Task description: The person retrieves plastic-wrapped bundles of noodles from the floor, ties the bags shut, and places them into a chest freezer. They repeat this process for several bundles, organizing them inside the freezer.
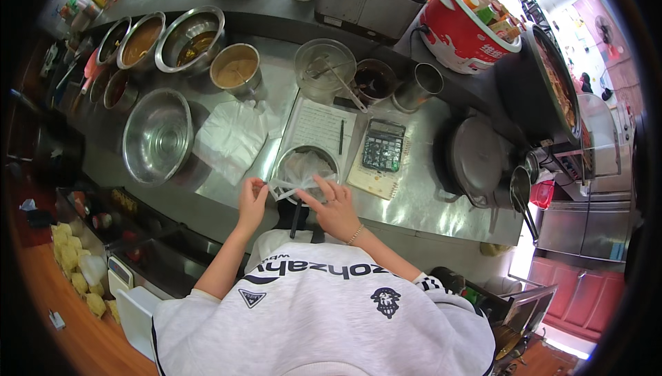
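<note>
**Two hands stretching a clear bag over a steel bowl**

Two hands at the near edge of the steel bench, both pinched narrow on thin clear plastic. Left hand gripping the film at the left of the rim, fingers curled in. Right hand lying across the near right of the rim, forefinger pointing toward the middle, thumb and other fingers holding the film taut. Plastic bag already sunk into the small steel bowl, which sits just in front of the body, touching the lower edge of a lined notepad with a pen on it.

Judged from this: lining step, nearly seated. To do it well:

- Keep both pinches on the bag's mouth, not its middle, to avoid tearing the film.
- Pull outward and down evenly on both sides, folding the mouth over the rim.
- Press the bag flat against the bowl's floor before letting go, leaving no trapped air.
- Steady the bowl with the heel of one hand; so close to the bench edge, likely to slide.

Round about: calculator just right of the notepad, a big empty steel basin to the left, loose white plastic bags between basin and notepad, pots of sauce and broth farther back, a red cooker at the far right.
</note>
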Demonstrator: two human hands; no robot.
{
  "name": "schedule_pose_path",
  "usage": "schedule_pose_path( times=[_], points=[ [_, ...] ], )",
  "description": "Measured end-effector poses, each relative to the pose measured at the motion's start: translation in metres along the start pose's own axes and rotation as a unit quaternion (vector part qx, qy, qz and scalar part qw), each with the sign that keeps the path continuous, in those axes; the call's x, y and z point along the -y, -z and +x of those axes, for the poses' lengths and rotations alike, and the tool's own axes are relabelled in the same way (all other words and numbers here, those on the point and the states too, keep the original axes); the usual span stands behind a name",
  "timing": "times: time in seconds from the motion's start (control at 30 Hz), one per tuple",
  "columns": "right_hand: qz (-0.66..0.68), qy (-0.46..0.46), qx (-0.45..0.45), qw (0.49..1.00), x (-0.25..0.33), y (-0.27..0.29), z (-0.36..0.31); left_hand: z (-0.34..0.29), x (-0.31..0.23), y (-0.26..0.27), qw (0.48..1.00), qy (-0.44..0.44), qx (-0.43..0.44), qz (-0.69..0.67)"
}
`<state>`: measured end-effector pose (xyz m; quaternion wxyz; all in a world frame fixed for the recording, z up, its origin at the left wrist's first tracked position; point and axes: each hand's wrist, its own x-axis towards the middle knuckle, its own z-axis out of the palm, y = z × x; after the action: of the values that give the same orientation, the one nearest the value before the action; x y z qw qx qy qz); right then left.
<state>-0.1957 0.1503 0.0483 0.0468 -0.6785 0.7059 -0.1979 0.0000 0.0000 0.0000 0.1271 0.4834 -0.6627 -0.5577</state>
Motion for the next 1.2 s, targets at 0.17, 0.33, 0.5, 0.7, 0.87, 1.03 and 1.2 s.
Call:
schedule_pose_path(
  times=[0.17, 0.33, 0.5, 0.7, 0.87, 1.03, 1.2],
  points=[
    [-0.044, 0.016, 0.074, 0.996, 0.002, -0.018, 0.028, -0.021, 0.01, -0.005, 0.908, 0.238, 0.316, -0.142],
    [-0.022, 0.08, 0.115, 0.99, -0.004, -0.032, 0.032, -0.038, -0.009, -0.013, 0.903, 0.136, 0.354, -0.202],
    [0.124, 0.041, 0.035, 0.991, -0.015, -0.04, 0.021, -0.044, -0.015, -0.024, 0.94, 0.084, 0.233, -0.236],
    [0.295, -0.094, -0.09, 0.947, -0.041, -0.017, 0.042, -0.035, 0.006, -0.045, 0.948, 0.178, -0.095, -0.244],
    [0.326, -0.213, -0.061, 0.919, -0.046, 0.005, 0.037, -0.011, 0.015, -0.068, 0.982, 0.171, 0.003, -0.083],
    [0.395, -0.317, -0.142, 0.851, -0.032, 0.061, 0.006, 0.029, 0.009, -0.06, 0.97, 0.197, 0.058, -0.13],
    [0.457, -0.416, -0.269, 0.739, -0.033, 0.133, -0.073, 0.041, -0.023, -0.058, 0.976, 0.154, 0.093, -0.121]
  ],
)
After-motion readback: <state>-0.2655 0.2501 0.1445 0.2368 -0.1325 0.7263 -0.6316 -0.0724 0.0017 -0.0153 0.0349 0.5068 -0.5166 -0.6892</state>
